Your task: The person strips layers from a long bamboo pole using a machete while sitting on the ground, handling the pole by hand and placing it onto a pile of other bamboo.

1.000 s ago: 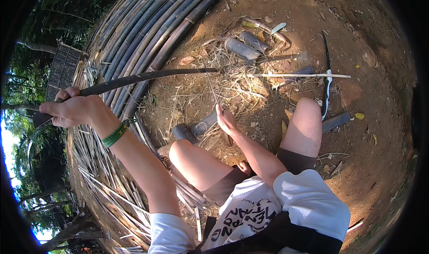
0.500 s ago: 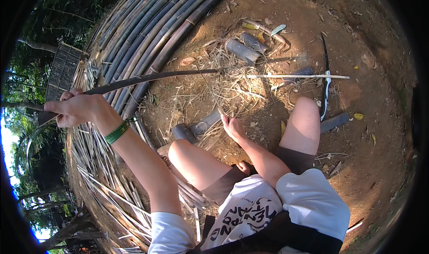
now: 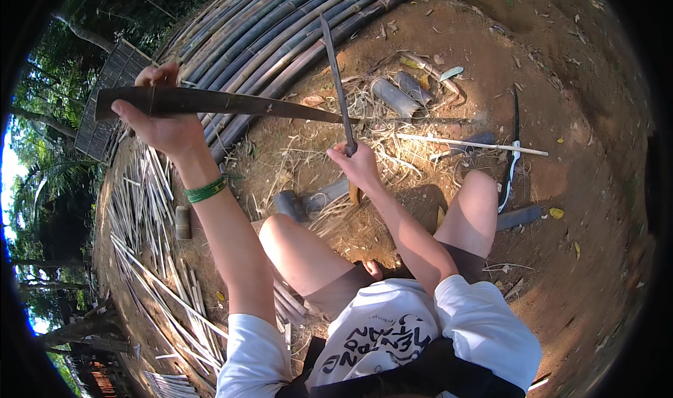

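Observation:
My left hand (image 3: 168,121), a green band at its wrist, is closed round the wide end of a long dark strip of split bamboo (image 3: 245,104). The strip tapers to the right, and its far end crosses the blade of a machete (image 3: 335,72); whether they touch I cannot tell. My right hand (image 3: 357,165) grips the machete between my knees, its blade pointing up and away and a wooden handle end showing below the fist. Under both hands, pale shavings (image 3: 389,146) litter the ground.
Long bamboo poles (image 3: 280,33) lie stacked at the far left, with many thin split strips (image 3: 168,279) nearer. Short bamboo sections (image 3: 394,98) rest among the shavings. Right of them lie a pale stick (image 3: 477,144) and a thin dark curved piece with a white part (image 3: 514,156).
My left hand has moved right and slightly up, bringing the bamboo strip's broad face into view. My right hand has risen a little, and the machete blade now points up and away.

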A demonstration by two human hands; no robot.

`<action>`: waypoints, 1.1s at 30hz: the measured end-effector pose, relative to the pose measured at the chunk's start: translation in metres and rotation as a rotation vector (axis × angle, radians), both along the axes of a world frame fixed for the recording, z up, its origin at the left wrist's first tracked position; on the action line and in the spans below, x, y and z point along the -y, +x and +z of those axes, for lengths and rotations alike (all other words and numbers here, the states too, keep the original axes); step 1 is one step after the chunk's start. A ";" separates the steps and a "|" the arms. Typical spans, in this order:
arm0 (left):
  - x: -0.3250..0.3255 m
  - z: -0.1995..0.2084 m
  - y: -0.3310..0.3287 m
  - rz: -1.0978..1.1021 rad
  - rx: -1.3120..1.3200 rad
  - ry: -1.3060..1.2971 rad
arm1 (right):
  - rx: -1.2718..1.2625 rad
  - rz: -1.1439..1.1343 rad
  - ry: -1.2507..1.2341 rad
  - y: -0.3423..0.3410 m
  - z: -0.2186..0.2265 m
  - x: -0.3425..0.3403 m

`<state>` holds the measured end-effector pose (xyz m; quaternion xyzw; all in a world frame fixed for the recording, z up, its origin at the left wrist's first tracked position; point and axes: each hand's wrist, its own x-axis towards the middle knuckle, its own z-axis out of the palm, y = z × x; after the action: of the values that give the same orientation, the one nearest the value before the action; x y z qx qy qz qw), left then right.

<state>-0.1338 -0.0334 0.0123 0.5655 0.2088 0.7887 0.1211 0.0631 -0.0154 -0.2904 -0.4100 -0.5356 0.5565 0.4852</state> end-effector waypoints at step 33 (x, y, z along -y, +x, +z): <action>-0.028 -0.221 0.091 -0.402 1.476 -0.872 | -1.123 -0.414 0.110 0.117 0.192 -0.065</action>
<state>-0.0432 -0.0051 -0.2085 -0.1591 0.2564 0.7666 0.5668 0.1801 0.0496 -0.0987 -0.1232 -0.1346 0.5534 0.8127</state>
